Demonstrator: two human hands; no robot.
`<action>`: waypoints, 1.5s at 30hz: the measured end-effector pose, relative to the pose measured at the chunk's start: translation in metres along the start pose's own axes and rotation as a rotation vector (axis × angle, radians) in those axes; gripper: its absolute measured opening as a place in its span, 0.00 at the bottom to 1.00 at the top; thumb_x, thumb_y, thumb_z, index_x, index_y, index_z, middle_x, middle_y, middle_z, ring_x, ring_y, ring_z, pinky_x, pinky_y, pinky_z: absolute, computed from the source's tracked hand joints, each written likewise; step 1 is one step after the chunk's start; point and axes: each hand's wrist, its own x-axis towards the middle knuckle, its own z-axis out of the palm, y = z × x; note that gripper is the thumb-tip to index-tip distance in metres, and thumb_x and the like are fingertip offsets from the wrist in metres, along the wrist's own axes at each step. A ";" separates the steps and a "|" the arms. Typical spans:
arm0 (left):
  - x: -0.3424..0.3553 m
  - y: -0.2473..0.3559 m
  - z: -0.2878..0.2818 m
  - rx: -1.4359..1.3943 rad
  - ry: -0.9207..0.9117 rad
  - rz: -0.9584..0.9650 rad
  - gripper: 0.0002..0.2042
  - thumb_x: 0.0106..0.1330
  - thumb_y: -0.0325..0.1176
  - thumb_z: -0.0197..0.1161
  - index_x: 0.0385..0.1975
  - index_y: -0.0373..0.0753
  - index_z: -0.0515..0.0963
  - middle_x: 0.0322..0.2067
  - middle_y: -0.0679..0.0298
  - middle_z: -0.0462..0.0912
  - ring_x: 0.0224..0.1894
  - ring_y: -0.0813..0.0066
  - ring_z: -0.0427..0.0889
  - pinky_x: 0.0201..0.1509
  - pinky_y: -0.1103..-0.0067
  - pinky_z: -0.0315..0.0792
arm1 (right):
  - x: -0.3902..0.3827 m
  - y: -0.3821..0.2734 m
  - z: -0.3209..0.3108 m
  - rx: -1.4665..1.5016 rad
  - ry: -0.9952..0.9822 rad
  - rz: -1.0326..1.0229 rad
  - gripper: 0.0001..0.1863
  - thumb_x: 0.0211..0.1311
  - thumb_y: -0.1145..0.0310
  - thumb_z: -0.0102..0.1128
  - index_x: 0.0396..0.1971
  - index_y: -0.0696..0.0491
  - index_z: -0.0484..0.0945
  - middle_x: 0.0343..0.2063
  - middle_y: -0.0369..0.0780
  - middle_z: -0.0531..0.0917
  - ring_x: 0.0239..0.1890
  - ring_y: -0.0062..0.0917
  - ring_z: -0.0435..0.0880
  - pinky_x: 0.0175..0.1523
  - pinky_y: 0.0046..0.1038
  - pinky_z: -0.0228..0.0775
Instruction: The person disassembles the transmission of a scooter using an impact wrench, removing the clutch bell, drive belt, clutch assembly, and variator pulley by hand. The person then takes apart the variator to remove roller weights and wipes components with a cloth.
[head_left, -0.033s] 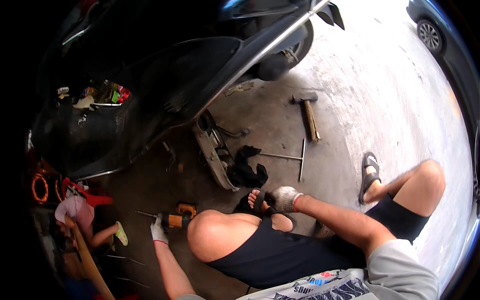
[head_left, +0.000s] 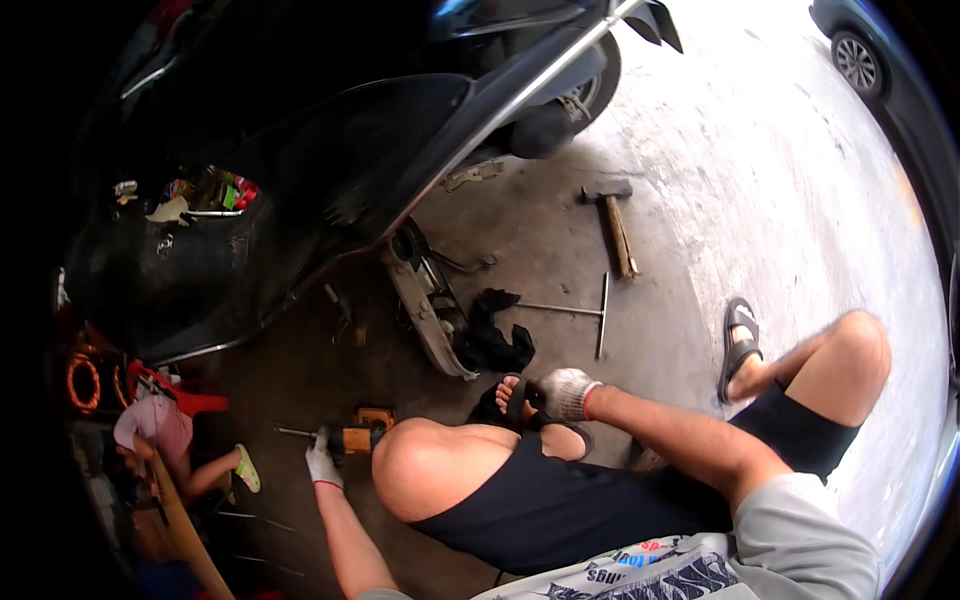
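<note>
My left hand (head_left: 323, 458), in a white knit glove, grips the orange-and-black power drill (head_left: 355, 439) near its front, with a metal bit (head_left: 295, 431) pointing left. The drill lies sideways beside my bent knee (head_left: 415, 465). My gloved right hand (head_left: 565, 394) is closed just beside my sandalled foot (head_left: 514, 398); what it holds is dark and cannot be made out. Above it on the concrete lie a black cloth (head_left: 500, 340), a metal T-handle wrench (head_left: 604, 314), a long grey part (head_left: 425, 310) and a wooden-handled hammer (head_left: 620, 230).
A black scooter (head_left: 300, 180) fills the upper left, with small items (head_left: 210, 195) in its tray. Another person (head_left: 170, 430) in pink is at the far left by a red stool (head_left: 200, 400) and a wooden board (head_left: 190, 525). A car (head_left: 855, 65) stands at the upper right.
The view has shifted very slightly; my hands stay on the same things, with no other clear movement.
</note>
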 end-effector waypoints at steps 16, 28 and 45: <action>-0.031 0.020 -0.010 0.041 -0.523 0.140 0.24 0.76 0.49 0.50 0.56 0.32 0.76 0.50 0.57 0.82 0.49 0.68 0.80 0.55 0.71 0.74 | 0.030 -0.031 -0.037 -0.046 0.478 -0.439 0.29 0.48 0.65 0.63 0.54 0.56 0.75 0.44 0.47 0.82 0.49 0.41 0.82 0.53 0.37 0.73; -0.190 0.179 0.152 0.127 -0.453 0.026 0.15 0.71 0.49 0.56 0.34 0.43 0.78 0.21 0.72 0.76 0.14 0.86 0.68 0.14 0.85 0.58 | 0.024 -0.040 -0.051 0.302 0.508 -0.708 0.38 0.50 0.64 0.65 0.65 0.54 0.67 0.47 0.50 0.78 0.51 0.43 0.79 0.58 0.39 0.72; -0.103 0.038 0.195 -0.375 -0.230 -0.339 0.17 0.71 0.49 0.54 0.26 0.44 0.77 0.21 0.66 0.76 0.24 0.69 0.76 0.29 0.70 0.74 | 0.021 0.001 -0.018 0.558 0.578 -0.705 0.19 0.43 0.66 0.66 0.39 0.54 0.79 0.26 0.48 0.84 0.32 0.44 0.85 0.37 0.39 0.78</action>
